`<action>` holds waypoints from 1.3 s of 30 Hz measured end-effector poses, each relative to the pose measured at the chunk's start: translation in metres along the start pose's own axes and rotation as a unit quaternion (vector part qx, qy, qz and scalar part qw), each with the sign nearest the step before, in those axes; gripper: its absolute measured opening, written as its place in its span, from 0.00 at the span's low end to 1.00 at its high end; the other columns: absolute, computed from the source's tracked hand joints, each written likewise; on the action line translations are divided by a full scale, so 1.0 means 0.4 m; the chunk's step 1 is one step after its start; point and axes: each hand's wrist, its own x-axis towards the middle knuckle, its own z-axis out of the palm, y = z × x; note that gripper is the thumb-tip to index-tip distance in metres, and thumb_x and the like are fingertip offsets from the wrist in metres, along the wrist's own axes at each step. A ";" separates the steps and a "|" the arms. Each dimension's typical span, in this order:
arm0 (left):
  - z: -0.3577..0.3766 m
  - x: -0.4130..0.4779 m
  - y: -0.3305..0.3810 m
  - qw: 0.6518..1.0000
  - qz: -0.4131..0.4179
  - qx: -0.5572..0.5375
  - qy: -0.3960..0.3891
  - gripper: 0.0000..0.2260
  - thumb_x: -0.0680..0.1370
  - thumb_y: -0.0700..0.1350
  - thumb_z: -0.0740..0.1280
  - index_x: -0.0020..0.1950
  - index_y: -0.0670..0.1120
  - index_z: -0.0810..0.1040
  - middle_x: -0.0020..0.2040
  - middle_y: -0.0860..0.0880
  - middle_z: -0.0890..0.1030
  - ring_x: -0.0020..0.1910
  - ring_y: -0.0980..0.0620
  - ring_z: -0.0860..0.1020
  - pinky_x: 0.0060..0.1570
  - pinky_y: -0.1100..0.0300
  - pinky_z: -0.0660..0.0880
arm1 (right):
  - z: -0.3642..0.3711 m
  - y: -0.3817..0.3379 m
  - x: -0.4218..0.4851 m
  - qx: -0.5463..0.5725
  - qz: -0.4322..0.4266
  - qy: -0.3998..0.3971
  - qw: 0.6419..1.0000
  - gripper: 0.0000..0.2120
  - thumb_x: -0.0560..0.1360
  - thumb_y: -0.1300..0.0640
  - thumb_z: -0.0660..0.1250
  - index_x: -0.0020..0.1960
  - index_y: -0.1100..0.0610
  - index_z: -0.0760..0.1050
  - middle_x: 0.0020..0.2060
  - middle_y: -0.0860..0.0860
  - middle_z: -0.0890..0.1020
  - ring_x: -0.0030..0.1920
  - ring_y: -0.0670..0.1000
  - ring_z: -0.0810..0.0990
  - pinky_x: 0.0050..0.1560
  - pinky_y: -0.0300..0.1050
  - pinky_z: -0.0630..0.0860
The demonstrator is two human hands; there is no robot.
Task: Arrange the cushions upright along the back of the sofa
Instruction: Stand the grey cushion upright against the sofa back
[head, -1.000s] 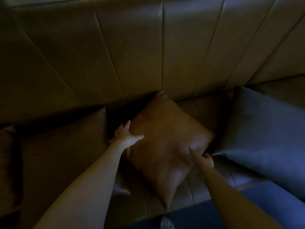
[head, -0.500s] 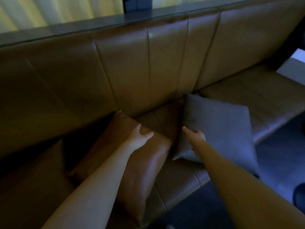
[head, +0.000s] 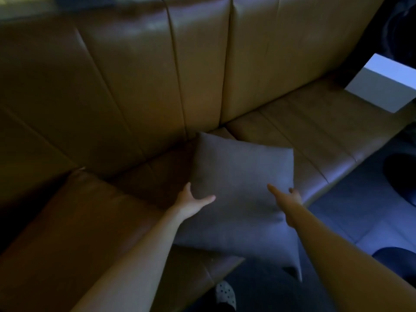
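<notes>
- grey cushion [head: 243, 188] lies on the sofa seat, tilted, far corner up near the crease where seat meets sofa back [head: 139, 70]; near corner hangs out past the seat's front edge, over the dark floor [head: 337, 221]
- left hand [head: 191, 200] at the cushion's left edge: thumb out across the fabric, fingers spread wide. touching the edge, but can't tell if it's actually gripping
- right hand [head: 287, 199] on the cushion's right side, near its right edge; fingers spread & flat-ish, looks like pressing/resting, not closed round anything. grip can't be confirmed either
- brown cushion [head: 74, 221] to the left, leather-like, lying low on the seat w/ far end up by the backrest; left forearm crosses over it
- pale box-like surface [head: 382, 84] at the sofa's far right end
- spotted slipper/shoe [head: 225, 293] visible on the floor at bottom centre
- light is dim, detail of fingertips poor
</notes>
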 end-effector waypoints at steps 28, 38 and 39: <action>-0.033 0.218 0.032 0.986 -0.074 -0.107 0.104 0.50 0.56 0.53 0.83 0.74 0.47 0.65 0.69 0.45 0.73 0.66 0.43 0.72 0.63 0.48 0.70 | 0.013 0.000 0.280 0.069 0.061 -0.068 0.993 0.49 0.58 0.37 0.78 0.72 0.58 0.67 0.67 0.59 0.75 0.65 0.64 0.74 0.68 0.64 0.69; -0.037 0.224 -0.004 0.986 -0.081 -0.132 0.066 0.55 0.60 0.62 0.78 0.79 0.55 0.51 0.77 0.47 0.61 0.73 0.41 0.64 0.69 0.43 0.64 | 0.021 0.003 0.337 0.058 0.076 -0.075 0.993 0.59 0.54 0.32 0.77 0.74 0.63 0.64 0.70 0.62 0.73 0.68 0.65 0.72 0.70 0.63 0.67; -0.041 0.229 0.005 0.986 -0.076 -0.130 0.076 0.53 0.62 0.62 0.76 0.79 0.54 0.51 0.78 0.46 0.59 0.74 0.41 0.62 0.70 0.44 0.63 | 0.022 -0.016 0.343 0.051 0.069 -0.071 0.994 0.55 0.58 0.34 0.76 0.74 0.63 0.64 0.70 0.63 0.72 0.68 0.65 0.72 0.70 0.62 0.67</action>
